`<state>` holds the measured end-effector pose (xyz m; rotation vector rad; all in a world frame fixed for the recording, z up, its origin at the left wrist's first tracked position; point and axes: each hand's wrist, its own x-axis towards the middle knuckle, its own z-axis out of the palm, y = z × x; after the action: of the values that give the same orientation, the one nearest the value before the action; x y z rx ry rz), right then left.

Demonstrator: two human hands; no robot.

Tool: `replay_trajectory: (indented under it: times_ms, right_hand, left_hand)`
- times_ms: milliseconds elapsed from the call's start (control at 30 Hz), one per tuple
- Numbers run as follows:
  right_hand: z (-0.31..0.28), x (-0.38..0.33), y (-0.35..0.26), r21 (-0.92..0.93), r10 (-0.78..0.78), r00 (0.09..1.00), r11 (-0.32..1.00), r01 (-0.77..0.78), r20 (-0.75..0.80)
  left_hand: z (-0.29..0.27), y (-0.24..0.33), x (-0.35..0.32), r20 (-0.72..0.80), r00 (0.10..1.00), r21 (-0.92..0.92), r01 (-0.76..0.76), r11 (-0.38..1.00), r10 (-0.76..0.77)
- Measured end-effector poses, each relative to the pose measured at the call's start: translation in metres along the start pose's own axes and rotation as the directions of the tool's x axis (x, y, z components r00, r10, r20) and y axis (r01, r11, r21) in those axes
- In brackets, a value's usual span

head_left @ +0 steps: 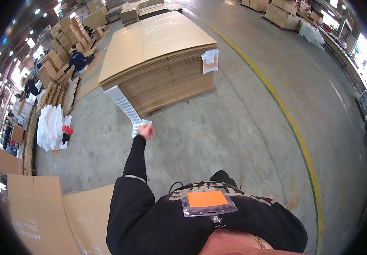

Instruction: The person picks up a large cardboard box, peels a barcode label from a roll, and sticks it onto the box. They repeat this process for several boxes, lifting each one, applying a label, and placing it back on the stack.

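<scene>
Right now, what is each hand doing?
Left hand: closed on the end of a long white label strip.
Right hand: out of view.

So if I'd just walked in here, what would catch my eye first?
Probably the tall stack of flat brown cardboard sheets in the middle of the concrete floor. Next, the person's left hand, stretched out holding a long white strip of labels that trails down from the stack's near corner. A yellow line curves across the floor to the right.
</scene>
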<state>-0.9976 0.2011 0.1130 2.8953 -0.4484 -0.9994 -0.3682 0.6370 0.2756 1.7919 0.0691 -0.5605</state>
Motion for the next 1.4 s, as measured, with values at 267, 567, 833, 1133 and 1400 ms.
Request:
replay_trajectory:
  times_ms: [267,567,833,1133,1400]
  right_hand:
    - [-0.096,0.188,-0.010,0.754,0.212,0.816,0.312,-0.578,0.538]
    - [-0.431,0.516,0.062,0.975,0.421,0.887,0.190,0.118,-0.190]
    - [-0.539,0.660,0.035,0.963,0.395,0.904,0.264,0.058,-0.162]
    - [-0.550,0.700,-0.038,0.971,0.209,0.952,0.034,-0.236,0.224]
    - [-0.675,0.786,-0.032,0.977,0.049,0.995,-0.187,0.099,-0.091]
  left_hand:
    - [0.040,0.174,0.244,-0.013,0.996,-0.316,-0.090,0.944,0.090]
    - [0.057,0.229,0.465,-0.076,0.993,-0.562,0.030,0.827,-0.088]
    - [0.061,0.266,0.665,-0.222,0.932,-0.777,0.009,0.629,-0.287]
    - [0.038,0.236,0.726,-0.185,0.901,-0.909,-0.004,0.417,-0.394]
    - [0.039,0.302,0.700,-0.462,0.824,-0.818,-0.252,0.517,-0.329]
